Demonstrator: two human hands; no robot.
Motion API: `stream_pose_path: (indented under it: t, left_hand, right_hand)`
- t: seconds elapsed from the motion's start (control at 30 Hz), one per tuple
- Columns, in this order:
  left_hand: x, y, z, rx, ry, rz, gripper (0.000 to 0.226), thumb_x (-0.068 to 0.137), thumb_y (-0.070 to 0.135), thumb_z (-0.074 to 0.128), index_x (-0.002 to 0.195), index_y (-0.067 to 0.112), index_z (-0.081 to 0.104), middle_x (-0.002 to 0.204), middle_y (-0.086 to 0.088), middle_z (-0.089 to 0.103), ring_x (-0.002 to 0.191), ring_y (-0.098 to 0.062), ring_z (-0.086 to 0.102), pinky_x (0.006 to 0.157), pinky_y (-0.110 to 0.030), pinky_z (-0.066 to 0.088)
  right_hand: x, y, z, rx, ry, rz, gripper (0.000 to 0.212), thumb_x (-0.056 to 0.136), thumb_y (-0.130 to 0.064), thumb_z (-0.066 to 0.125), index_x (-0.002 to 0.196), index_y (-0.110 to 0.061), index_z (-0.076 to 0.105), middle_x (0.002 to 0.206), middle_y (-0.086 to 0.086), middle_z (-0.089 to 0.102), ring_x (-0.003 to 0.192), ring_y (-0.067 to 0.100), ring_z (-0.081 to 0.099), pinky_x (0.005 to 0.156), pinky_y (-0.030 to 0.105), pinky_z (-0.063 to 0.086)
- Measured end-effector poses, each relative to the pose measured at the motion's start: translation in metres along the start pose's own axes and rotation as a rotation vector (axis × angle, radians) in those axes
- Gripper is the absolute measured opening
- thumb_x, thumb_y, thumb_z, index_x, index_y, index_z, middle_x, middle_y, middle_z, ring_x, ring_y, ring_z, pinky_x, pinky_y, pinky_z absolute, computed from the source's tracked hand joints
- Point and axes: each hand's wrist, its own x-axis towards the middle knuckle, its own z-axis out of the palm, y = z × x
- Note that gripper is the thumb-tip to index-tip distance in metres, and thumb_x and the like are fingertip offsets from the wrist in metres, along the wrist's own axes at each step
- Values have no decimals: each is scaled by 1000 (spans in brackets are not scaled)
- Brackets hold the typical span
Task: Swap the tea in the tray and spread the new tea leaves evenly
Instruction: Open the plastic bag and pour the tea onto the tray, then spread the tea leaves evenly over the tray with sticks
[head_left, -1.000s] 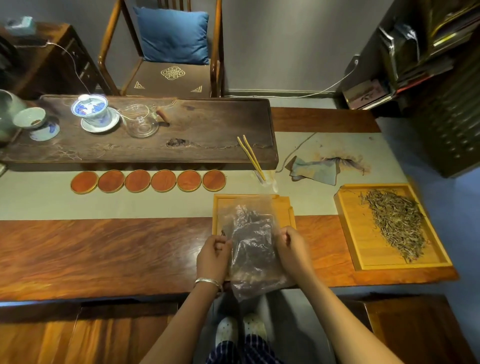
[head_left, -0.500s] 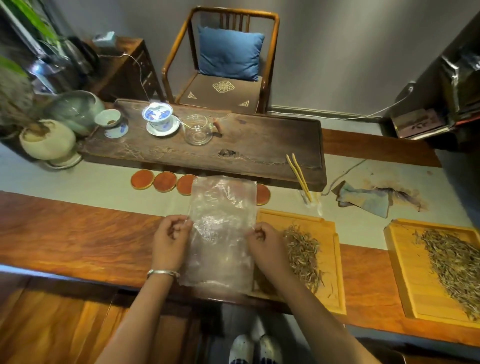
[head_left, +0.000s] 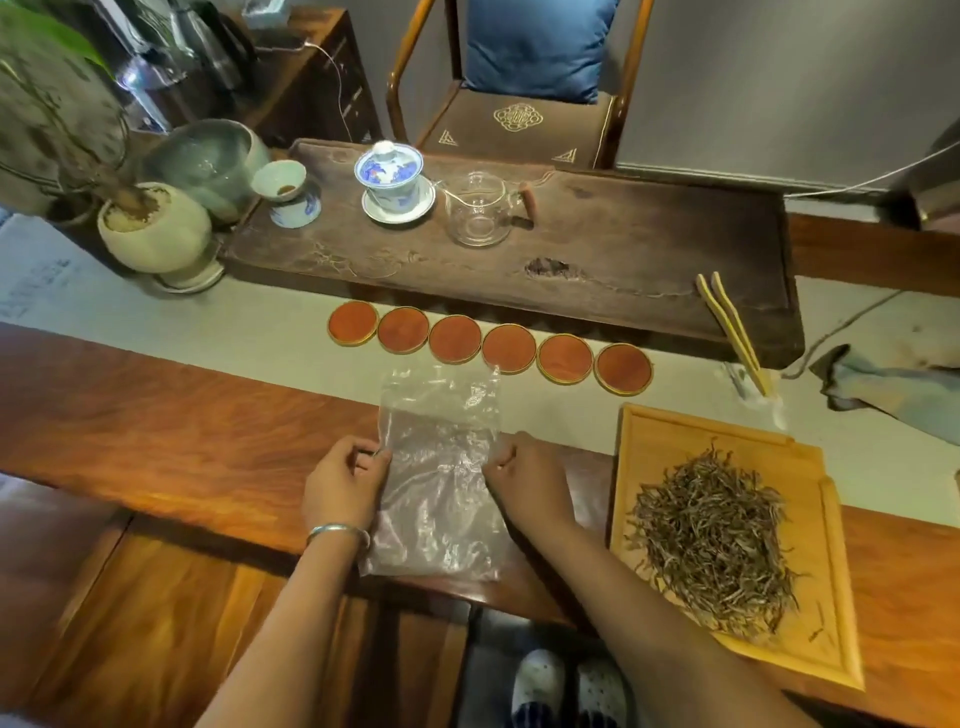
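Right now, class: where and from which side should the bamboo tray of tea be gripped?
Grip the bamboo tray by its two long raised rims, one hand per side, from above. The rims are bare; the tea leaves are piled loose in the middle, so keep it level.

A second ago the plastic bag held dark tea over the tray; now it hangs empty between the left hand and right hand. The tea leaves now lie heaped in the tray, off to the right of the right hand.

no legible text anywhere; faint markings on the pale runner at the left are too blurred to read.
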Motion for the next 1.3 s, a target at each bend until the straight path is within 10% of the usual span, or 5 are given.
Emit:
stream_pose_path:
  t: [0.4, 0.87, 1.3]
  left_hand:
    - [7, 8, -5, 97, 39, 162, 25, 80, 48, 65, 98, 31, 62, 87, 10, 61, 77, -8, 58, 59, -17, 40]
    - [-115, 120, 96, -196, -250, 481, 19, 89, 24, 55, 104, 34, 61, 97, 22, 59, 95, 11, 55, 77, -1, 39]
    - [-129, 106, 159, -16, -153, 605, 14, 89, 28, 50, 86, 18, 60, 79, 13, 48, 74, 3, 37, 67, -10, 29]
  right_hand:
    - [-3, -6, -19, -28, -35, 72, 31, 83, -31, 63, 63, -19, 44, 59, -8, 50, 58, 8, 48, 49, 18, 31]
    - [29, 78, -230, -188, 651, 106, 27, 85, -33, 64, 99, -11, 59, 99, 13, 61, 92, 25, 54, 71, 30, 38]
    - [118, 80, -224, -584, 509, 9, 41, 94, -35, 53, 125, -10, 48, 123, 15, 53, 111, 29, 53, 82, 34, 47]
